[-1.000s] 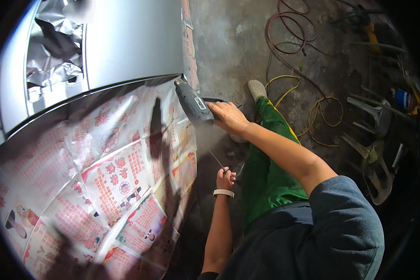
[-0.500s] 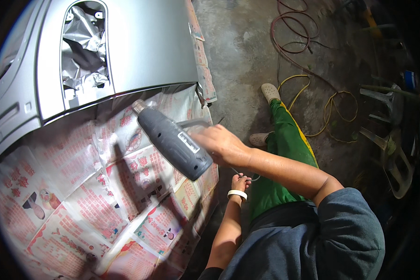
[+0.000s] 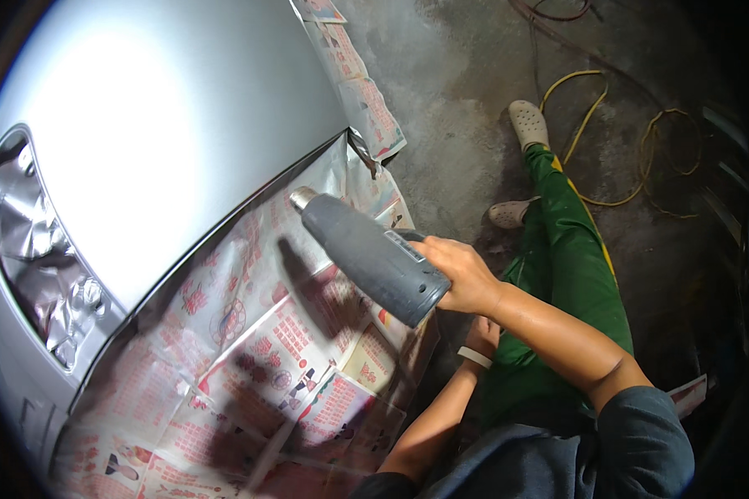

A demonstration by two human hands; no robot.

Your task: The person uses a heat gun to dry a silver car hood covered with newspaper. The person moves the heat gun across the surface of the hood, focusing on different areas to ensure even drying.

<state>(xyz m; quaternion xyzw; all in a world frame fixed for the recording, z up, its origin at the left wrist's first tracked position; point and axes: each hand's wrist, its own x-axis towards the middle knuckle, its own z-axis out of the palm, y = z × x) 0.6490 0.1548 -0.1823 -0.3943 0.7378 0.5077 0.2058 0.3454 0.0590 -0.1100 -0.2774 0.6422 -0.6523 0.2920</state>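
My right hand is closed around the handle of a dark grey heat gun. Its metal nozzle points up and left, close to the lower edge of a silver car panel. Beneath the gun lies masking newspaper with red print, and the gun's shadow falls across it. My left hand, with a pale band on its wrist, is low behind my right wrist. Its fingers are mostly hidden there, so I cannot tell what they hold.
Crumpled silver sheeting fills an oval opening in the car body at left. More newspaper hangs along the panel's right edge. A yellow hose or cable loops over the concrete floor, beyond my feet in pale clogs.
My view has shifted, and the oval opening now sits lower and further left. The heat gun has moved right along the panel's lower edge. My left hand is now more hidden behind my right wrist.
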